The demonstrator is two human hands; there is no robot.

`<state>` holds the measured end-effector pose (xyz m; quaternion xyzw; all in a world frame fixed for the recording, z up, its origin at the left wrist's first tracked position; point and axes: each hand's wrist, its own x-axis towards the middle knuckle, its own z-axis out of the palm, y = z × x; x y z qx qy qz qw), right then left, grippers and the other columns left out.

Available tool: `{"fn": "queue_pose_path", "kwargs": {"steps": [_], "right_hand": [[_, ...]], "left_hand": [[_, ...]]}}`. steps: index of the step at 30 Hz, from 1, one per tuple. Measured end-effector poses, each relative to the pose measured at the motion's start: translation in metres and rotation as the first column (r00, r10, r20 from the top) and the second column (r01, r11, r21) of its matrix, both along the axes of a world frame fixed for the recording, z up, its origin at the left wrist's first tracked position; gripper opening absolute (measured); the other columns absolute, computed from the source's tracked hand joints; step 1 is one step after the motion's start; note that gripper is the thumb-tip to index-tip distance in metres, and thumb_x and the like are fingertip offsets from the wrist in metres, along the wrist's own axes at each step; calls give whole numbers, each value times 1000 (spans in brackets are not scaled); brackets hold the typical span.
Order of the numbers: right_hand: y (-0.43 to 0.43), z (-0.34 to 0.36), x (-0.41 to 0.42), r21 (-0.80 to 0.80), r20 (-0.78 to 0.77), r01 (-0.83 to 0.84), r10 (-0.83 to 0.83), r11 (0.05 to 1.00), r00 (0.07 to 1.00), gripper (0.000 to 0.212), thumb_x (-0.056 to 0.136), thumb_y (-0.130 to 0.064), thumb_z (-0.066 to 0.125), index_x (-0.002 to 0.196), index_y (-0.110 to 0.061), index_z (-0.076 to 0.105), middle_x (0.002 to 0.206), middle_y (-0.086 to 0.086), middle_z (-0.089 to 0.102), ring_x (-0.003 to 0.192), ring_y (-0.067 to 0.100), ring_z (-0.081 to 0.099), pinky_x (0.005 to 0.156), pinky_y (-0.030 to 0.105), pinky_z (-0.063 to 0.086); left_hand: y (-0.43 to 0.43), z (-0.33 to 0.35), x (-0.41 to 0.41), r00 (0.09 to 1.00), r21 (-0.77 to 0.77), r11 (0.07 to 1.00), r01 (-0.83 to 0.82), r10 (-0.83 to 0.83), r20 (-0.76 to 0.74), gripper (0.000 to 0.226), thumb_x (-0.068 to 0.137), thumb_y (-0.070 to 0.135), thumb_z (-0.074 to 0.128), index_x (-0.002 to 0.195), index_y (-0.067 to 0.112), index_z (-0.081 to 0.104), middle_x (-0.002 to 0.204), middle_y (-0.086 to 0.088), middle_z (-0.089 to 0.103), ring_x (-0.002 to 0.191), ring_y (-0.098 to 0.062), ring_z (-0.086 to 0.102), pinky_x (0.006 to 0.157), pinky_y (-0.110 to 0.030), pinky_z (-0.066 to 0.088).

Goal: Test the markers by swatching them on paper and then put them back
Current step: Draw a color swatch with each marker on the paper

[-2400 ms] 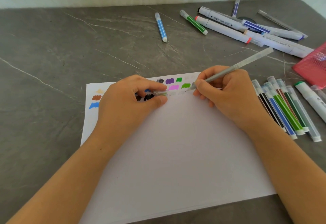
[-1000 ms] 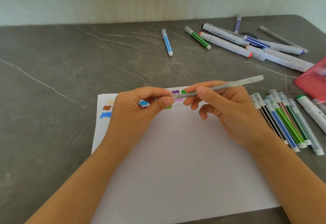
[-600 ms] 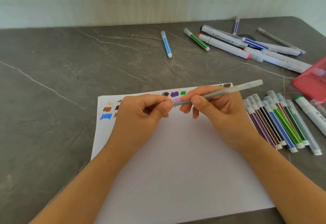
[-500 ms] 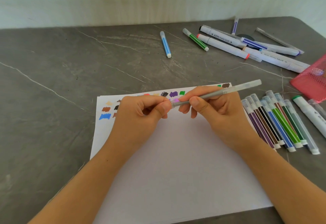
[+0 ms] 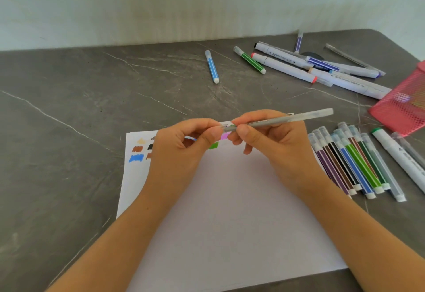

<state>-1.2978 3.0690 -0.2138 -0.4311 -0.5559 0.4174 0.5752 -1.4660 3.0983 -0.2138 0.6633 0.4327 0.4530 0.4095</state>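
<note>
A slim frosted grey pen (image 5: 289, 118) is held level above the white paper (image 5: 230, 211). My right hand (image 5: 273, 144) grips its barrel between thumb and fingers. My left hand (image 5: 181, 149) pinches the pen's left end, where a clear cap (image 5: 224, 127) sits between thumb and forefinger. Colour swatches (image 5: 138, 152) line the paper's top edge, and my hands hide part of that line.
A row of several striped markers (image 5: 351, 165) lies right of the paper, with a white marker (image 5: 400, 156) beside it. A pink mesh holder (image 5: 404, 105) lies at the right edge. A blue marker (image 5: 212, 67), a green marker (image 5: 250, 60) and several white ones (image 5: 322, 70) lie at the back.
The pen has come up off the paper, where it touched the swatch row, and turned level. Both hands now meet at its left end with the cap.
</note>
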Motion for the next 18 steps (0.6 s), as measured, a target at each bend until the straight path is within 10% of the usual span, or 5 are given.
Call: {"fn": "queue_pose_path", "kwargs": {"steps": [7,18], "right_hand": [[-12,21,25,-74,-6,126,-127,989,992,15,71,-18,71,84,-11,70,75,7,73,67,22,69,57,28,56],[-80,24,70,49,643,283,-248,958,725,19,83,-21,70,102,-27,73,81,-22,67,76,3,63,67,14,49]], "left_hand": [[-2,5,-6,993,-41,994,-101,103,55,15,81,14,70,92,26,71,77,12,67,69,-7,60,57,-8,43],[-26,20,53,990,50,989,141,-139,-35,19,78,16,73,87,32,70,75,18,67,69,0,59,62,-8,44]]}}
